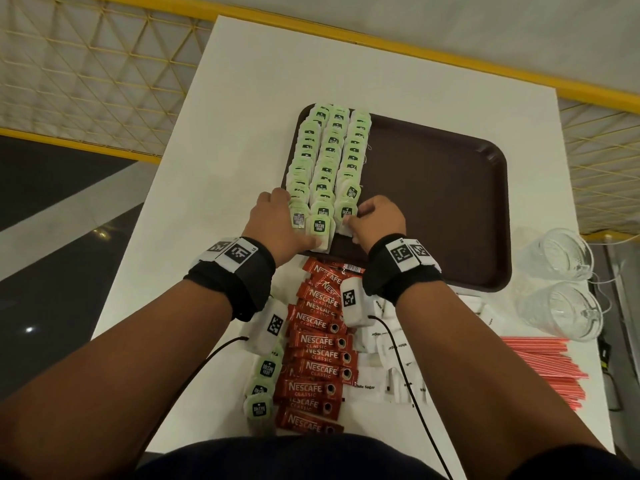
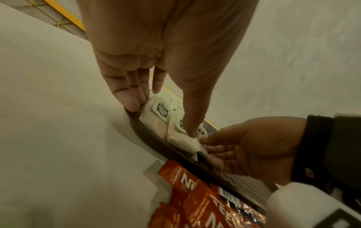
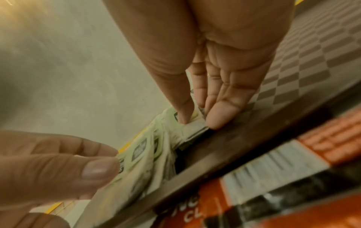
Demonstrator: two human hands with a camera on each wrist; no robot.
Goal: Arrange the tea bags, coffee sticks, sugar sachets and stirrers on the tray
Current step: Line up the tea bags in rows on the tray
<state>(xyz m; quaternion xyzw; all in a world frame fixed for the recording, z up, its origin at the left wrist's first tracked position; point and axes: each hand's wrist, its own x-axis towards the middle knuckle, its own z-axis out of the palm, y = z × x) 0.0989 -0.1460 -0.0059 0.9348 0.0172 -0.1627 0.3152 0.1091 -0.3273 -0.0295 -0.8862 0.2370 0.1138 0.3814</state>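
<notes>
Green bags (image 1: 321,226) touch straight-fingered left grip (image 1: 274,221), right grip (image 1: 380,220).

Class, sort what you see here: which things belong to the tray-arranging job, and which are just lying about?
Job in hand: brown plastic tray; green-tagged tea bags in rows on it; red Nescafe coffee sticks; white paper sugar sachets; pink-red stirrers; left hand and right hand, both touching the nearest tea bags.

Lying about: two clear glass mugs; white table; yellow mesh railing.
</notes>
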